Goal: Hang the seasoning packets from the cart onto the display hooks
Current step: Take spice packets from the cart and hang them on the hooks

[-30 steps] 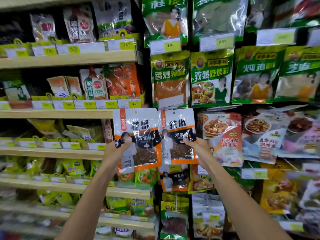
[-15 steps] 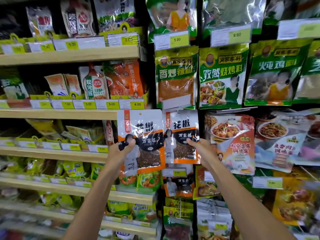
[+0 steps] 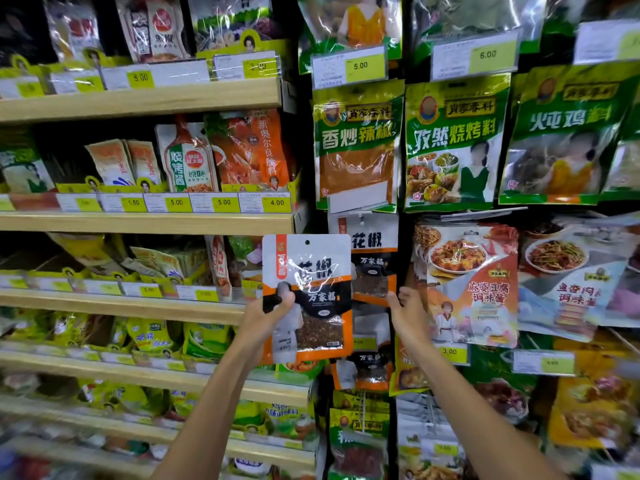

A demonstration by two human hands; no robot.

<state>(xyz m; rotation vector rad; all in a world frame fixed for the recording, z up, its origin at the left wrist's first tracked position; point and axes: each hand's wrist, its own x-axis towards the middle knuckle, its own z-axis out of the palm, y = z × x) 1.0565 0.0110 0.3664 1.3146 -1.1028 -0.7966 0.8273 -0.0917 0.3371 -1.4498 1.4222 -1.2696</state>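
Seasoning packet (image 3: pixel 311 271), white, orange and black, stands upright in the left hand (image 3: pixel 265 318), which grips its lower left edge with the thumb pressed across the front. Just right of it and partly behind it, a second packet (image 3: pixel 372 268) of the same kind hangs on a hook (image 3: pixel 361 218) above the right hand (image 3: pixel 408 315). That hand pinches the second packet's lower right corner between thumb and curled fingers.

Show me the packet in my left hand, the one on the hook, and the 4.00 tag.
held packet (image 3: pixel 322 249), head view, white top
hooked packet (image 3: pixel 379 225), head view, white top
4.00 tag (image 3: pixel 277 203), head view, yellow part
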